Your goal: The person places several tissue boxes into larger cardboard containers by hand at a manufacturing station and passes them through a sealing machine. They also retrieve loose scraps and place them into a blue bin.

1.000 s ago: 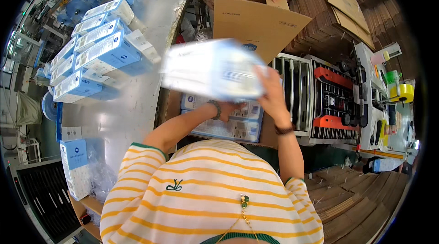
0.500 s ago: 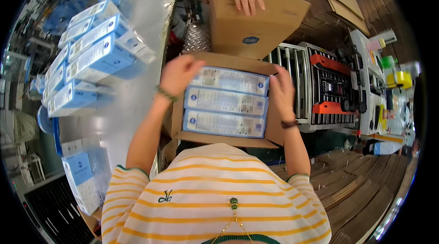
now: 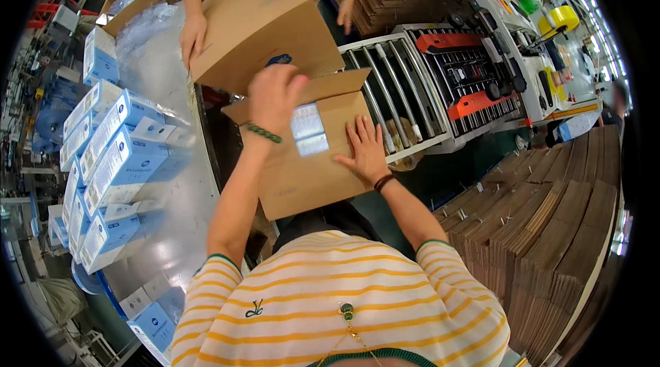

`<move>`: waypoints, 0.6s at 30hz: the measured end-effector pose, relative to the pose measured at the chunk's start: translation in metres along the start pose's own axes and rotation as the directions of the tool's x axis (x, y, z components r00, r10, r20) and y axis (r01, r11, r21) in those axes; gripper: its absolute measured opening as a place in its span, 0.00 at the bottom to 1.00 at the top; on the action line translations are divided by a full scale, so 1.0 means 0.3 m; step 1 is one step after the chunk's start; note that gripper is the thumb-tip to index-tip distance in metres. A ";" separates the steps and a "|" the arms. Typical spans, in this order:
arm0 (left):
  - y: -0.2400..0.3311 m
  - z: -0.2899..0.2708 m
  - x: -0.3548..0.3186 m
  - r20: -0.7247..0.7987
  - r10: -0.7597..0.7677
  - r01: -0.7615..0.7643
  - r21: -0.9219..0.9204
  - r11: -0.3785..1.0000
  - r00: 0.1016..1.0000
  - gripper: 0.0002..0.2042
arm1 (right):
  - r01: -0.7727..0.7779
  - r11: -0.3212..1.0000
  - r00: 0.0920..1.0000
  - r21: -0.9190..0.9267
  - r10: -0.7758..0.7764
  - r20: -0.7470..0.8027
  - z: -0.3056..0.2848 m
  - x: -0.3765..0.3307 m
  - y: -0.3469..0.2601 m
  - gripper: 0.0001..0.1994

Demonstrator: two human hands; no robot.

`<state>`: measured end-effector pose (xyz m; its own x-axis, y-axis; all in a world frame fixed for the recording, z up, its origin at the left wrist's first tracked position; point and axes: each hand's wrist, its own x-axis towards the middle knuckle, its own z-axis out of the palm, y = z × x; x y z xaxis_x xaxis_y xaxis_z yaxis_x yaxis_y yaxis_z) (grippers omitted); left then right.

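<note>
In front of me stands a brown cardboard carton (image 3: pixel 302 188) with flaps folded inward over its contents. Through a gap between the flaps, blue-and-white boxes (image 3: pixel 310 129) show inside. My right hand (image 3: pixel 366 150) lies flat on the right side of the carton top, fingers spread. Above the far left part of the carton is my left hand (image 3: pixel 275 99), blurred by motion, so its finger pose is unclear. The far flap (image 3: pixel 337 87) still sticks up behind the gap.
Across from me, a person's hand (image 3: pixel 194 37) holds another open carton (image 3: pixel 258 20). Several blue-and-white boxes (image 3: pixel 127 168) stand on the metal table (image 3: pixel 199 188) at left. A roller conveyor (image 3: pixel 395 85) runs right; stacked flat cardboard (image 3: pixel 536 223) lies at lower right.
The carton's flaps have been folded in over the row of boxes. My right hand has moved from the right wall onto the top. The other person's carton has shifted left and tilted.
</note>
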<state>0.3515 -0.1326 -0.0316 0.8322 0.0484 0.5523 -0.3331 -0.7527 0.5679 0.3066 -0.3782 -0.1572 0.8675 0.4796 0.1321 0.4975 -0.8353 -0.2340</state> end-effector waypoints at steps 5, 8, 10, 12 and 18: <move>-0.056 0.073 -0.452 0.411 -0.208 0.004 0.446 0.895 0.888 0.21 | -0.304 0.657 0.830 0.690 0.538 -0.147 0.026 0.036 0.051 0.35; -0.102 0.040 -0.549 0.528 -0.298 -0.074 0.573 0.816 0.796 0.32 | -0.622 0.696 0.772 0.358 0.623 0.130 0.030 0.079 0.080 0.21; -0.121 0.078 -0.565 0.087 -0.659 0.448 0.667 0.596 0.747 0.37 | -0.594 0.729 0.785 0.341 0.618 0.046 0.085 0.109 0.085 0.17; -0.108 0.105 -0.554 0.087 -0.764 0.646 0.478 0.595 0.639 0.40 | -0.541 0.766 0.823 0.346 0.567 0.033 0.075 0.141 0.105 0.17; 0.150 0.460 -0.462 0.099 -0.707 0.573 0.514 0.638 0.700 0.41 | -0.313 0.907 0.938 0.280 0.342 -0.059 -0.027 0.403 0.554 0.15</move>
<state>0.2825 -0.2639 -0.1667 0.8619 0.5015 -0.0752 0.4918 -0.7906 0.3648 0.4942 -0.4612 -0.1724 0.9837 0.1488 0.1004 0.1795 -0.8328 -0.5237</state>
